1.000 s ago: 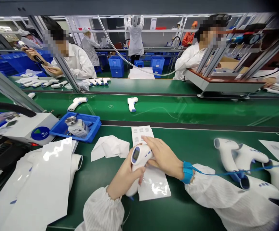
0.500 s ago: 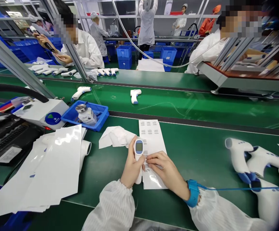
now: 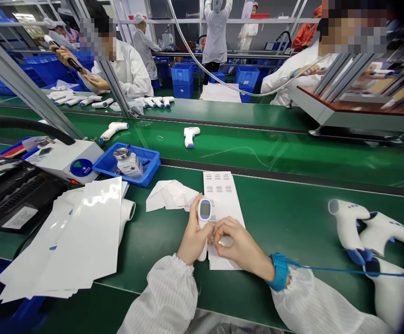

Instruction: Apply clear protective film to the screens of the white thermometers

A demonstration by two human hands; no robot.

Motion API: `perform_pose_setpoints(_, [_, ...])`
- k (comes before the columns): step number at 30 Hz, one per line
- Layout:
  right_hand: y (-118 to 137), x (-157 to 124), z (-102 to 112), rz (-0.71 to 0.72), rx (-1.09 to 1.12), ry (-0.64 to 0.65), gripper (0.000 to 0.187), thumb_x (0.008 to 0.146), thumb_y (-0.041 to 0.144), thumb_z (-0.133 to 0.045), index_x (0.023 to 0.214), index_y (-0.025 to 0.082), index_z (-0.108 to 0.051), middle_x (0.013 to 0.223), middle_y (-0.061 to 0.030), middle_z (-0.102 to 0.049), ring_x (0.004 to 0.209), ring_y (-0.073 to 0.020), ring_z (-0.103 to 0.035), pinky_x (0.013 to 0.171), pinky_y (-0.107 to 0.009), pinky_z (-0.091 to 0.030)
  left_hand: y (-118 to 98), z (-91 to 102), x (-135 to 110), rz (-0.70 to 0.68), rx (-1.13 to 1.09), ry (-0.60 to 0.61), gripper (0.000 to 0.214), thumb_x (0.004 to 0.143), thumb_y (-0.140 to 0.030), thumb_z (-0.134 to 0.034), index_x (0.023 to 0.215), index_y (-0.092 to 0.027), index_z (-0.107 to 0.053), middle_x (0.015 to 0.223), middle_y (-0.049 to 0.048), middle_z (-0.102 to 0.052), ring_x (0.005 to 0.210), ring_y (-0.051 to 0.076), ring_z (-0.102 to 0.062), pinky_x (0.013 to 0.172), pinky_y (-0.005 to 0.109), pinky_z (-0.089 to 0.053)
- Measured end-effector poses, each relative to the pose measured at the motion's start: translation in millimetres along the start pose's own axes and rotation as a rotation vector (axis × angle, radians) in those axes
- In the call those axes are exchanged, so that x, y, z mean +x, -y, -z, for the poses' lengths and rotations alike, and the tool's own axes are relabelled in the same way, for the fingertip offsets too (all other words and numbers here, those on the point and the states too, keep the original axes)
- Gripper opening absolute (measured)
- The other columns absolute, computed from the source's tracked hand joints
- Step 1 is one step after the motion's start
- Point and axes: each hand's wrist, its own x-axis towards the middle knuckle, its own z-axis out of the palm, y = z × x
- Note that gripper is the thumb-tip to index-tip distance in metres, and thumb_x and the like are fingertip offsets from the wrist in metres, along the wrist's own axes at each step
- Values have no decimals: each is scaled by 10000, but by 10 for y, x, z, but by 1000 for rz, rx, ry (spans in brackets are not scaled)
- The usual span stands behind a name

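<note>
My left hand (image 3: 194, 239) is closed around a white infrared thermometer (image 3: 203, 232), its small screen with a blue surround facing up. Right beside it, my right hand (image 3: 235, 243) is bent over a sheet of printed labels (image 3: 223, 181), thumb and forefinger pinched together close to the thermometer's handle. Whatever sits between those fingertips is too small to make out. Part of the sheet is covered by my right hand. A crumpled white cloth or paper (image 3: 170, 195) lies just left of the thermometer.
Several thermometers (image 3: 350, 227) lie at the right. Glossy white sheets (image 3: 94, 232) cover another at the left, near a blue tray (image 3: 149, 174) with a metal-capped bottle (image 3: 128, 163). Beyond runs a green conveyor belt (image 3: 240, 144) carrying thermometers (image 3: 191, 137). Co-workers sit across it.
My right hand's fingers have gone from stretched over the label sheet to a curled pinch. My left hand keeps the thermometer. The thermometers on the belt have shifted left.
</note>
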Motion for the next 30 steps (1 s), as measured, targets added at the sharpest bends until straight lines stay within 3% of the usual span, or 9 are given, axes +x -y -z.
perform_pose_setpoints(3, [104,-161,99,-32,312,204,195,669,8,-582,668,201,-551,836,-13,-629,770,-155,-633,716,-292,-520,-39,28,18,20,-10,10,738,798,-157,-522,1454,-324,-228,1325,68,-496,547,65,-480,514,233,-462])
perform_pose_setpoints(5, [204,-247,196,-148,537,380,149,688,70,-608,657,192,-529,835,-7,-607,668,-125,-645,611,-249,-525,-85,25,-3,16,-19,5,736,795,-163,-540,1446,-329,-238,1307,61,-495,547,64,-466,498,227,-446])
perform_pose_setpoints(7, [301,-289,303,-247,681,449,140,723,157,-641,668,186,-516,852,-9,-588,599,-110,-648,530,-225,-518,-124,-17,-62,7,-25,1,713,802,-178,-560,1425,-341,-254,1269,52,-504,561,73,-463,493,227,-442])
perform_pose_setpoints(9, [369,-286,399,-242,642,341,146,755,196,-647,683,188,-519,866,-16,-579,597,-105,-636,521,-223,-517,-126,-100,-150,-4,-13,5,667,814,-213,-583,1395,-337,-279,1215,46,-525,605,96,-497,522,238,-463])
perform_pose_setpoints(13, [384,-207,511,-80,297,58,114,787,134,-608,704,203,-570,908,-36,-595,691,-120,-586,597,-235,-511,7,-306,-311,27,39,3,598,853,-354,-593,1380,-302,-314,1125,58,-580,823,191,-614,731,324,-529])
perform_pose_setpoints(17, [307,-112,516,-37,117,-69,89,793,144,-614,736,210,-600,996,-49,-587,791,-149,-584,683,-271,-507,160,-392,-341,42,43,-32,683,872,-457,-563,1461,-317,-245,1258,98,-561,1001,257,-633,817,384,-544])
perform_pose_setpoints(23, [247,43,499,5,115,-117,104,799,149,-613,725,214,-580,998,-46,-618,929,-188,-603,836,-329,-487,144,-393,-309,-2,85,-27,645,860,-262,-558,1456,-285,-311,1352,96,-528,1167,271,-578,941,410,-515])
perform_pose_setpoints(30, [248,138,494,41,135,-138,115,804,150,-603,717,216,-569,912,-37,-659,898,-192,-628,820,-330,-497,124,-405,-304,-23,123,-55,627,818,-173,-536,1415,-272,-371,1330,81,-548,1175,268,-580,968,418,-505])
